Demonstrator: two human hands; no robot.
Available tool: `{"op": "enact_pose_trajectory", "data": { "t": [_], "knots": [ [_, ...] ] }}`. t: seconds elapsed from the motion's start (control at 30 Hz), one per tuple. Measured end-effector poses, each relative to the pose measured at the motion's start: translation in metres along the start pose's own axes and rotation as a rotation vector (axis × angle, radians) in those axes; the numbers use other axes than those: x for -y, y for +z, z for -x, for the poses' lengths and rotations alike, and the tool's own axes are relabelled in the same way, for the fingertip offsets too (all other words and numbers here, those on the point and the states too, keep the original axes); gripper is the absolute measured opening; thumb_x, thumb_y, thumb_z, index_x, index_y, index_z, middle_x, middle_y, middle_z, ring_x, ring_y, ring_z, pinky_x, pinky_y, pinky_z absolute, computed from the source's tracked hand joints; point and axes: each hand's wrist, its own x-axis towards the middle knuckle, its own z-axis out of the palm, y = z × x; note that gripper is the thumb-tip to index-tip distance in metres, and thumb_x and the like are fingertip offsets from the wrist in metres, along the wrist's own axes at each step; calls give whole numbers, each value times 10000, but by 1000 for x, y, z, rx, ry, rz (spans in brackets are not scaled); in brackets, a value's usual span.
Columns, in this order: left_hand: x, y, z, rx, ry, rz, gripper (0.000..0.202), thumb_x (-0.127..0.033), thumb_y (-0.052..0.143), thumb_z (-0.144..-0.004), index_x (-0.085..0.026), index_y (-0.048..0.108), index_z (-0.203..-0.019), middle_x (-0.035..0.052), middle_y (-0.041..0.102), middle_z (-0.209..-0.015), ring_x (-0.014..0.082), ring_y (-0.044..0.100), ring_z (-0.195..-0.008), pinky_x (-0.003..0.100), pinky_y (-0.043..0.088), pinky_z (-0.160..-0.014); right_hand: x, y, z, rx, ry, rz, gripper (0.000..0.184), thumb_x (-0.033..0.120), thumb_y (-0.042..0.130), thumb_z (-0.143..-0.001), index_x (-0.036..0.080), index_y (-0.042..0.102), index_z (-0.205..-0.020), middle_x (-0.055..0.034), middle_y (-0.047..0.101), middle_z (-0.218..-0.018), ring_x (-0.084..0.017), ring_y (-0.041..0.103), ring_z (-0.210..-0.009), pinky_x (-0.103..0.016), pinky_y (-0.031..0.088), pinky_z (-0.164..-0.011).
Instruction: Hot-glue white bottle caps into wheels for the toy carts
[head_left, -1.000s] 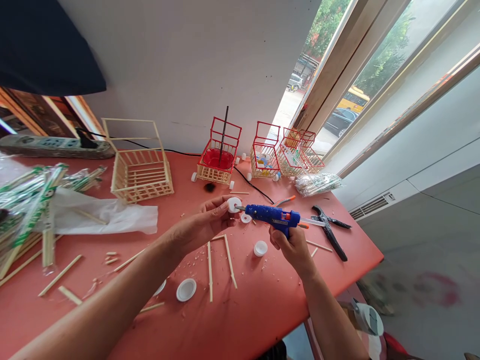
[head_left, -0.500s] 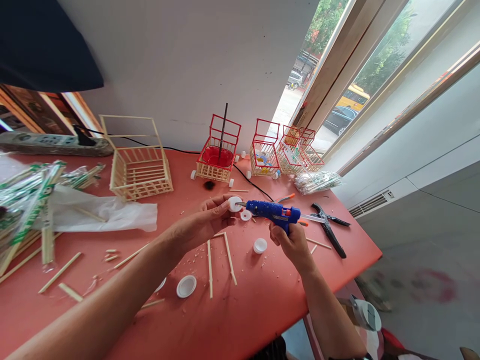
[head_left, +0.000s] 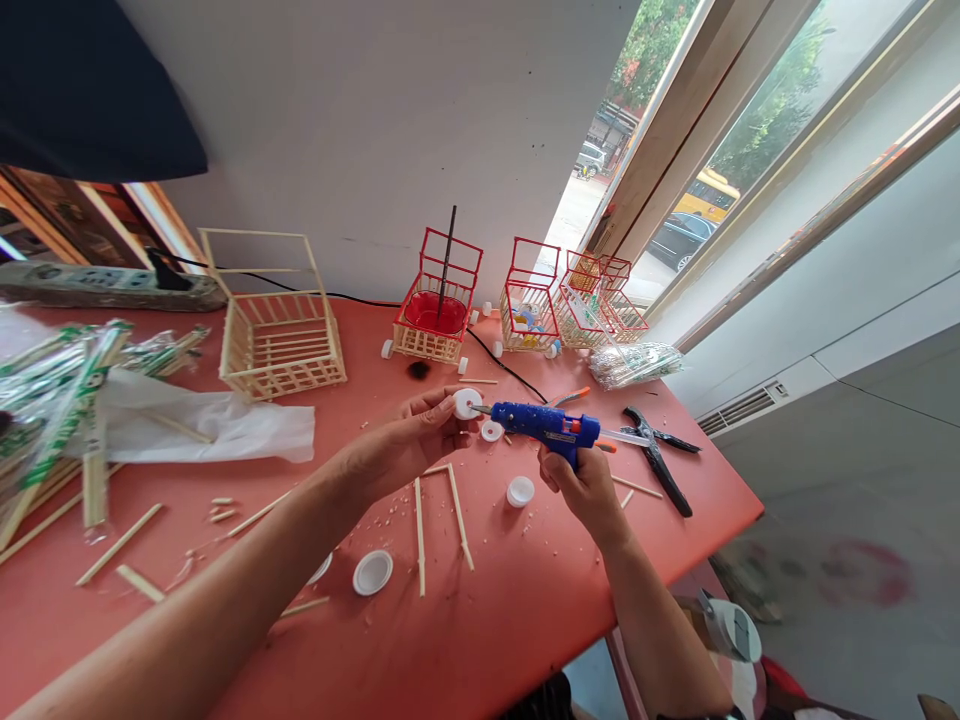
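Between the fingers of my left hand point(head_left: 427, 425) is a white bottle cap point(head_left: 466, 403), its face turned toward the right. My right hand point(head_left: 577, 480) is closed round the handle of a blue hot glue gun point(head_left: 544, 424). The gun's metal nozzle points left, right at the cap's face; whether it touches cannot be made out. A clear glue stick point(head_left: 624, 437) sticks out of the gun's back end. Below on the red table lie another white cap point(head_left: 491, 431), a small white cup-like cap point(head_left: 520, 491) and joined wooden sticks point(head_left: 420, 540).
Along the wall stand a plain stick basket point(head_left: 281, 345) and a red-trimmed cart point(head_left: 431, 345) with white wheels, with more carts point(head_left: 529, 315) beside it. Black-handled pliers point(head_left: 660, 465) lie at right. Wrapped chopsticks point(head_left: 90, 400) and a power strip point(head_left: 105, 287) are at left.
My left hand and the cap have shifted very slightly left and up, and the cap is tilted a little differently. The glue gun has barely moved.
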Motion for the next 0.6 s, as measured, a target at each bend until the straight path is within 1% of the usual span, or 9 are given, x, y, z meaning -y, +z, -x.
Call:
{"op": "enact_pose_trajectory", "data": {
  "t": [0.2, 0.33, 0.43, 0.6],
  "knots": [
    [0, 1, 1, 0, -3, 5, 412, -353, 978, -721, -141, 830, -1042, 69, 798, -911, 155, 740, -814, 231, 611, -714, 0, 0, 0, -3, -25, 7, 408, 488, 611, -968, 229, 493, -676, 22, 461, -578, -138, 419, -530, -298, 310, -525],
    [1, 0, 0, -4, -10, -8, 430, -368, 986, -705, -151, 833, -1044, 71, 800, -925, 160, 743, -830, 232, 607, -718, -1, 0, 0, -16, -23, 21, 428, 501, 614, -964, 229, 490, -658, 24, 457, -564, -136, 416, -521, -300, 301, -525],
    [1, 0, 0, -10, -9, -10, 432, -375, 989, -698, -158, 836, -1038, 64, 801, -922, 159, 746, -832, 232, 607, -721, -2, 0, 0, -25, -10, 35, 446, 520, 616, -956, 227, 488, -646, 22, 460, -561, -133, 422, -518, -301, 301, -525],
    [0, 3, 2, 7, -12, -5, 411, -362, 974, -724, -151, 833, -1047, 76, 806, -939, 173, 754, -851, 242, 602, -735, 1, 1, 0, -34, 44, -24, 416, 524, 633, -933, 228, 489, -679, 37, 448, -558, -122, 408, -500, -287, 316, -504]
  ]
}}
